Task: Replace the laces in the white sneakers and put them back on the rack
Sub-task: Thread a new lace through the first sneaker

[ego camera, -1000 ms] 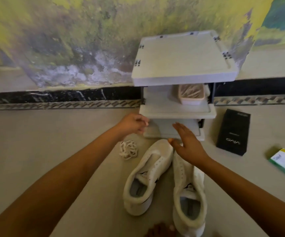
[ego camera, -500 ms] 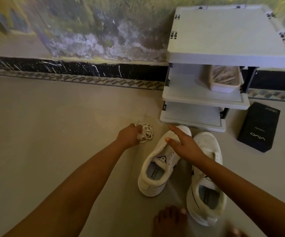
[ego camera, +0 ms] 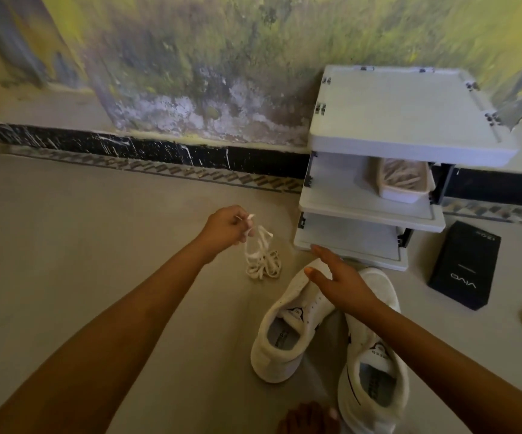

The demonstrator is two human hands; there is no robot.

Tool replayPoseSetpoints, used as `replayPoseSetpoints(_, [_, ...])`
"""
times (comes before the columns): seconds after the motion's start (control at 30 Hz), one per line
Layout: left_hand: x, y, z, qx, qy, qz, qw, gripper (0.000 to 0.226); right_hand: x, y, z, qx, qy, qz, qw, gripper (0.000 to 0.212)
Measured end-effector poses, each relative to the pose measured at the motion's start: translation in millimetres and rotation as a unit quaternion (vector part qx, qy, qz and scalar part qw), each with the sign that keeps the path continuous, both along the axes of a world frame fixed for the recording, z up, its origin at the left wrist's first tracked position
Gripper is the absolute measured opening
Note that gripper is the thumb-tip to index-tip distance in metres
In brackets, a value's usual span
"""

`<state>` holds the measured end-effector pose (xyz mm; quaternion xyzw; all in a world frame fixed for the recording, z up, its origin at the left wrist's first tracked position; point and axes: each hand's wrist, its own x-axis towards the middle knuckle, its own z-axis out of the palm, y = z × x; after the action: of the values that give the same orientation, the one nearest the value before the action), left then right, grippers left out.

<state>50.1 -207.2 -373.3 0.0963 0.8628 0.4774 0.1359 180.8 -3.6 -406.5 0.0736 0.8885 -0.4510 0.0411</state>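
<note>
The left grip [ego camera: 227, 225] was down on the lace bundle half a second ago. It has since risen and pinches one end of the white laces [ego camera: 261, 261], whose tangle trails to the floor left of the rack [ego camera: 403, 142]. The right grip [ego camera: 338, 280] stays open, fingers straight, over the toe of the left sneaker [ego camera: 288, 324]. The right sneaker [ego camera: 375, 355] lies just beside it, both unmoved on the floor before the rack's lowest shelf.
</note>
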Motion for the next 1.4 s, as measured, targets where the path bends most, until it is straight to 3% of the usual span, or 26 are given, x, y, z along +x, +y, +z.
replayPoseSetpoints(0.3, [20.5, 7.7, 164.8, 0.133, 0.054, -0.025, 0.989, 0.01, -15.7, -4.2, 112.1, 0.005, 0.099, 0.011, 0.995, 0.053])
replayPoseSetpoints(0.53, [52.0, 26.7, 292.2, 0.148, 0.147, -0.048, 0.977, 0.012, -20.3, -10.9, 214.8, -0.007, 0.166, 0.031, 0.986, 0.052])
replayPoseSetpoints(0.67, [68.6, 42.7, 336.7, 0.15, 0.192, -0.055, 0.968, 0.018, -24.6, -14.3, 256.9, -0.085, 0.178, 0.02, 0.98, 0.049])
replayPoseSetpoints(0.93, [87.1, 74.5, 329.4, 0.29, 0.103, -0.048, 0.95, 0.008, 6.7, 2.6, 254.7, -0.109, 0.194, 0.024, 0.975, 0.006])
replayPoseSetpoints(1.03, [88.8, 80.4, 310.2, 0.305, 0.084, -0.007, 0.949, 0.01, 25.1, 23.6, 237.0, -0.118, 0.176, 0.02, 0.977, 0.02])
replayPoseSetpoints(1.17, [97.4, 91.9, 280.7, 0.299, 0.059, 0.035, 0.952, 0.008, 54.0, 64.4, 224.5, -0.118, 0.146, -0.063, 0.98, 0.018])
replayPoseSetpoints(1.4, [98.3, 115.1, 269.0, 0.241, 0.048, 0.032, 0.969, 0.02, 66.8, 107.5, 212.4, -0.127, 0.169, -0.181, 0.961, 0.019])
